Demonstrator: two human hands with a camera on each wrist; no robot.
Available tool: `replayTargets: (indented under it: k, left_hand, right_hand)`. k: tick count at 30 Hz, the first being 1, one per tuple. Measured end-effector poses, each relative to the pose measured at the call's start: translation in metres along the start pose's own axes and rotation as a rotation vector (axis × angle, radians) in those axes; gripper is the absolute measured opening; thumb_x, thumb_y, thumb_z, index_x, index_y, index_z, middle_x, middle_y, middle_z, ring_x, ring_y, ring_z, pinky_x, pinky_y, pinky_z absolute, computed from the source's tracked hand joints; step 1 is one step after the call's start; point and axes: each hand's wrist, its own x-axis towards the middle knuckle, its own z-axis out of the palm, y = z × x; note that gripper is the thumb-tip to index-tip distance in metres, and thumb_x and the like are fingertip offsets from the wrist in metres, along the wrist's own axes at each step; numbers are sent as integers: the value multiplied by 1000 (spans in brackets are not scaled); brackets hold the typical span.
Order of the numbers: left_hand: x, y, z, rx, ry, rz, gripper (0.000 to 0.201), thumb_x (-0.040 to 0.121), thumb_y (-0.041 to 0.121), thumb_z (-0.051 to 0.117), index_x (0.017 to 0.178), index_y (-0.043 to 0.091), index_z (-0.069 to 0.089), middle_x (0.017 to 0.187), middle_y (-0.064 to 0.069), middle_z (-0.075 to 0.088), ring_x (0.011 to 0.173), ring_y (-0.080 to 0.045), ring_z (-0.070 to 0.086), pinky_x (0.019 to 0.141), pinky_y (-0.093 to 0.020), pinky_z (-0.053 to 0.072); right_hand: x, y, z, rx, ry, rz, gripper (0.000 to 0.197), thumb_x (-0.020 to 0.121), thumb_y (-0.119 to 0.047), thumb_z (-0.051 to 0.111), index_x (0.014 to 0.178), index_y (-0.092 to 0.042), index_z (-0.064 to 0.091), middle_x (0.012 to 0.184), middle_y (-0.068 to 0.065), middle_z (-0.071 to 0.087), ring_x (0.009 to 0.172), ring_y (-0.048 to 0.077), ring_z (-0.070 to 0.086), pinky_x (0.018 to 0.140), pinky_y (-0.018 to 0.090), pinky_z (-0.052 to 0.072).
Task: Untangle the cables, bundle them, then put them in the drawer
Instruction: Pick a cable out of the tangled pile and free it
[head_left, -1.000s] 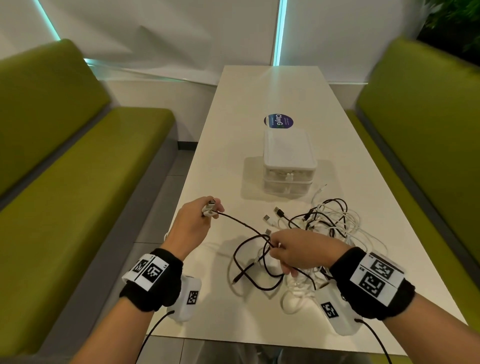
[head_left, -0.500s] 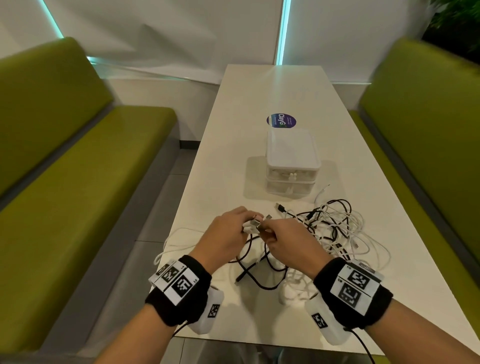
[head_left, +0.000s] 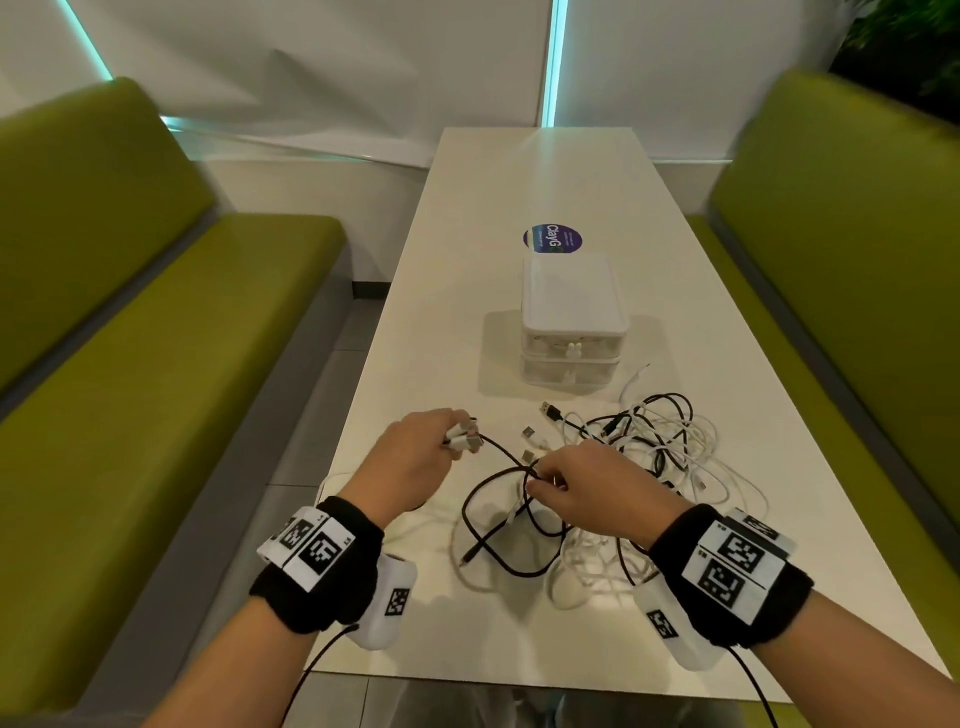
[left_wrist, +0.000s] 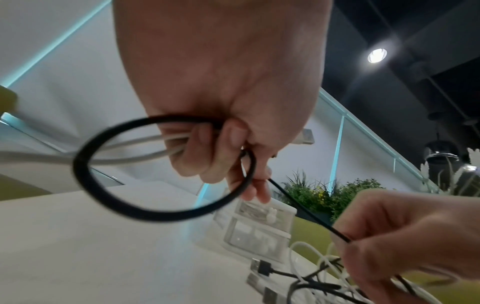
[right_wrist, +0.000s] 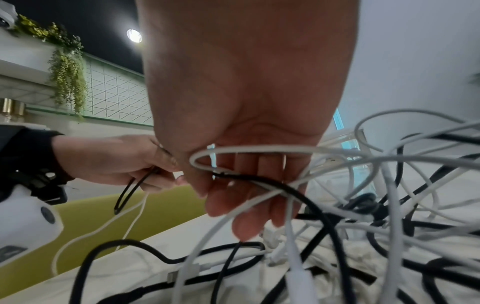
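Observation:
A tangle of black and white cables lies on the white table, in front of a small white drawer unit whose drawers look closed. My left hand grips a black cable looped in its fingers together with white cable ends. From there the black cable runs right to my right hand, which pinches it just above the pile. White strands cross my right fingers in the right wrist view. More black loops lie on the table below the hands.
Green benches flank the table, one on the left and one on the right. A round blue sticker lies behind the drawer unit. The table's near edge runs just under my wrists. Plants stand beyond the table.
Half a second ago both hands met over the cable ends. Now they have drawn apart, the left hand moving left with the looped cable and the right hand sliding along the black cable toward the pile.

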Motion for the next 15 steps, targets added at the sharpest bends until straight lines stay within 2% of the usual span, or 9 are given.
replayTargets:
  k: [2, 5, 7, 10, 13, 15]
  left_hand:
    - [1, -7, -6, -43, 37, -48, 42, 81, -3, 42, 72, 35, 56, 76, 14, 63, 80, -14, 59, 68, -26, 41]
    - [1, -21, -17, -104, 99, -119, 51, 78, -4, 41, 60, 42, 55, 86, 8, 70, 87, -20, 63, 76, -37, 48]
    - [0, -29, -21, -105, 138, -153, 49, 80, -2, 41, 56, 39, 53, 87, 6, 71, 89, -23, 63, 79, -41, 48]
    - [-3, -35, -23, -35, 167, -165, 47, 85, 0, 41, 60, 40, 48, 86, 6, 71, 88, -22, 64, 79, -42, 50]
    - [-4, -40, -22, 16, 199, -151, 47, 86, -1, 40, 66, 40, 51, 90, 7, 71, 92, -23, 64, 82, -44, 51]
    - [-3, -39, -18, 73, 199, -131, 46, 85, -5, 38, 87, 34, 64, 99, 7, 69, 95, -23, 63, 83, -41, 51]
  right_hand:
    - [0, 2, -1, -5, -16, 2, 35, 96, -42, 51, 64, -29, 52, 60, -4, 54, 53, 11, 47, 50, 23, 32]
    - [0, 5, -1, -2, -26, -1, 44, 98, -41, 49, 56, -30, 40, 56, -4, 49, 52, 12, 46, 51, 25, 32]
    - [0, 6, -1, 3, -26, -8, 44, 98, -41, 48, 57, -30, 39, 56, -4, 49, 53, 13, 47, 53, 27, 33]
    - [0, 4, 0, 18, -22, 1, 40, 99, -41, 46, 61, -33, 40, 60, -6, 50, 55, 10, 48, 54, 27, 36]
    - [0, 4, -1, 36, -38, 20, 36, 101, -42, 43, 71, -26, 53, 68, -3, 58, 64, 15, 57, 64, 34, 49]
    - [0, 4, 0, 36, -44, 40, 38, 102, -40, 40, 80, -15, 60, 72, 0, 61, 71, 19, 60, 72, 38, 52]
